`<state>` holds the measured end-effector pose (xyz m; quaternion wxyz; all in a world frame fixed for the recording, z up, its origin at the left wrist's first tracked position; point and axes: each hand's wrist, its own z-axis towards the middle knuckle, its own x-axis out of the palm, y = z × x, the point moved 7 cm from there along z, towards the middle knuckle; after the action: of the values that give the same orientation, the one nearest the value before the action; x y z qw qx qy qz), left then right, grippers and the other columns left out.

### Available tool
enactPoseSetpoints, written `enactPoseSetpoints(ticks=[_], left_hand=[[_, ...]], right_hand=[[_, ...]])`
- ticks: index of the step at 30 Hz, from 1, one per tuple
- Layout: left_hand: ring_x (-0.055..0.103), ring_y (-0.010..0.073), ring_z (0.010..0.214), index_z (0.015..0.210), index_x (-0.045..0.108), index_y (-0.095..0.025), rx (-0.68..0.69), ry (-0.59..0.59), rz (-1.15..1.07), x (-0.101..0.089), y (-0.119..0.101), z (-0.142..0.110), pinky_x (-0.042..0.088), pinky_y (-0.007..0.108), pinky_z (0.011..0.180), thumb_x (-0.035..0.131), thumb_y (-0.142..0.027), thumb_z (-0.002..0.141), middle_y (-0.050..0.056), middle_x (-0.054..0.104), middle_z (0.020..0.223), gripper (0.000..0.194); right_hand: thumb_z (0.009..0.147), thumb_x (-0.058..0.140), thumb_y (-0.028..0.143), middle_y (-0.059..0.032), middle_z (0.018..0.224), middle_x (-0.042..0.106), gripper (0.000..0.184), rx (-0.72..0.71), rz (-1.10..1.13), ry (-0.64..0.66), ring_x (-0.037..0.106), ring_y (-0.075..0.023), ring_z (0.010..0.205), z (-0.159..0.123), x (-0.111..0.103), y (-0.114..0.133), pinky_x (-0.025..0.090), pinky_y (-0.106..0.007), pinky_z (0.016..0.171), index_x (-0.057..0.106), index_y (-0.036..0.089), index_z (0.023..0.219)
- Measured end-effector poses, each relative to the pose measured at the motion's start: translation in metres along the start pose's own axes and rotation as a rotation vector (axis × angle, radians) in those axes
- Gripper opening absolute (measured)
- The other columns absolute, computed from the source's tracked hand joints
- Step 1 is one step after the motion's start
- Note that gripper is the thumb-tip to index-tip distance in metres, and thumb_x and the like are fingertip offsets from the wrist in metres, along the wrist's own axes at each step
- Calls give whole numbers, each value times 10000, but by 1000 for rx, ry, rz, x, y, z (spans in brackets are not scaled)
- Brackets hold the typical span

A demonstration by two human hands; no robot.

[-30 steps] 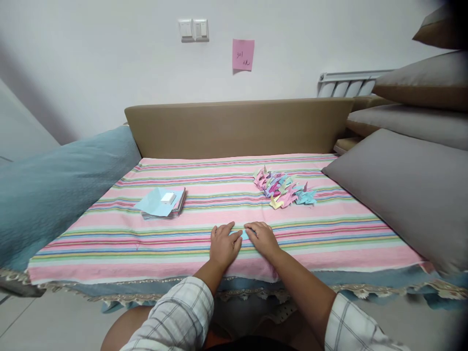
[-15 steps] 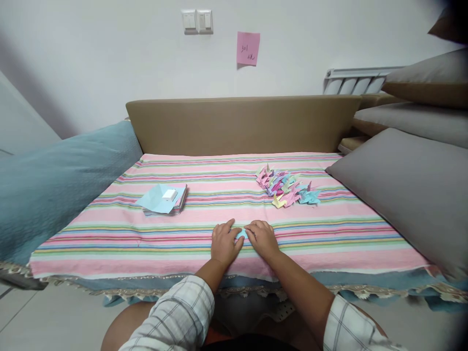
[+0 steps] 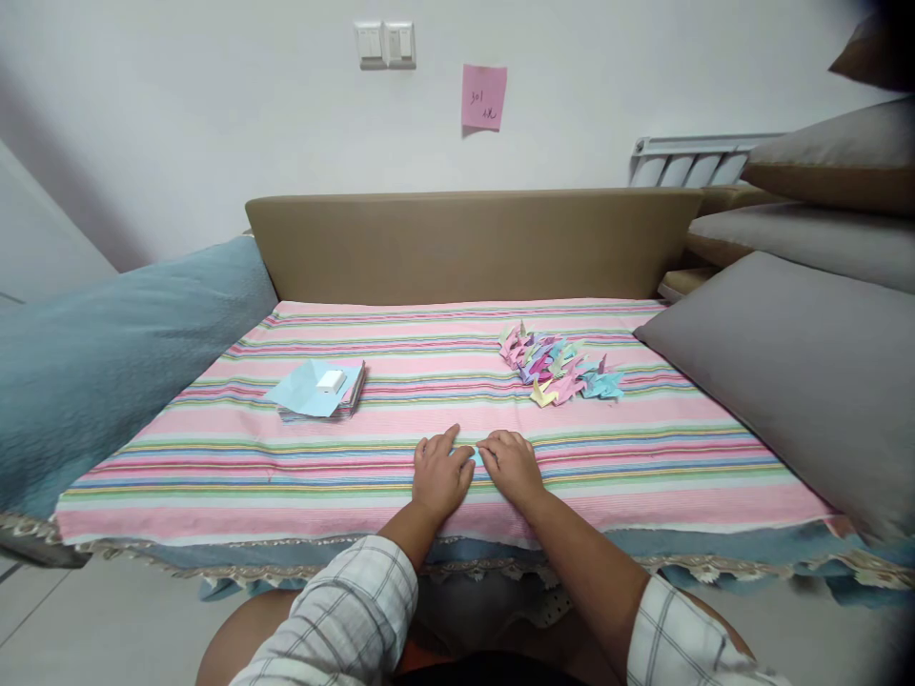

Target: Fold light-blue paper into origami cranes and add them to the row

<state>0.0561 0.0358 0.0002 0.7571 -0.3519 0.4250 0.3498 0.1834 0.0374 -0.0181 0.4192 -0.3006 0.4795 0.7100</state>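
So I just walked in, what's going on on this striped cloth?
A person has both hands at a small piece of light blue paper on the striped cloth, left hand on one side, right hand on the other; the fingers hide much of it. Farther back on the left lies a stack of paper with a small white block on top. Farther back on the right is a cluster of colorful folded paper pieces.

Brown-backed sofa (image 3: 464, 250), its seat covered by a multicolour-striped pink cloth (image 3: 429, 410), on which are laid a paper stack (image 3: 349, 400), a cluster of varicoloured folded-paper figures (image 3: 554, 367) and a small light-blue paper piece (image 3: 478, 458).
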Motion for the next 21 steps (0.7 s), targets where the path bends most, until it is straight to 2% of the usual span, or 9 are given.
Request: enactPoseSetpoints(ticks=[6, 11, 16, 21], left_hand=[[452, 257, 1165, 934, 656, -316, 5, 9, -12, 1, 0, 0, 280, 505, 1007, 544, -298, 817, 13, 458, 1368, 163], [467, 250, 1147, 1031, 628, -309, -12, -5, -28, 1, 2, 0, 283, 490, 1020, 564, -318, 805, 32, 472, 1353, 236], [460, 258, 1162, 947, 657, -322, 7, -3, -23, 0, 1, -1, 283, 502, 1014, 553, -309, 815, 19, 469, 1355, 168], [476, 238, 1149, 998, 613, -278, -27, -19, -69, 0, 4, 0, 293, 474, 1025, 585, -303, 791, 33, 496, 1336, 210]], right_hand=[[873, 505, 283, -34, 958, 618, 182, 2, -4, 4, 499, -193, 929, 0, -1, 1, 335, -323, 817, 672, 273, 946], [870, 509, 291, -31, 966, 616, 182, 6, -1, 6, 496, -192, 936, 1, -1, 0, 334, -321, 826, 668, 278, 958], [870, 512, 286, -26, 970, 616, 175, 4, 4, 1, 499, -189, 931, 0, 1, -1, 334, -318, 827, 670, 279, 946], [874, 501, 290, -31, 989, 612, 197, 5, 2, 8, 494, -192, 947, 0, 1, -2, 335, -325, 829, 660, 285, 990]])
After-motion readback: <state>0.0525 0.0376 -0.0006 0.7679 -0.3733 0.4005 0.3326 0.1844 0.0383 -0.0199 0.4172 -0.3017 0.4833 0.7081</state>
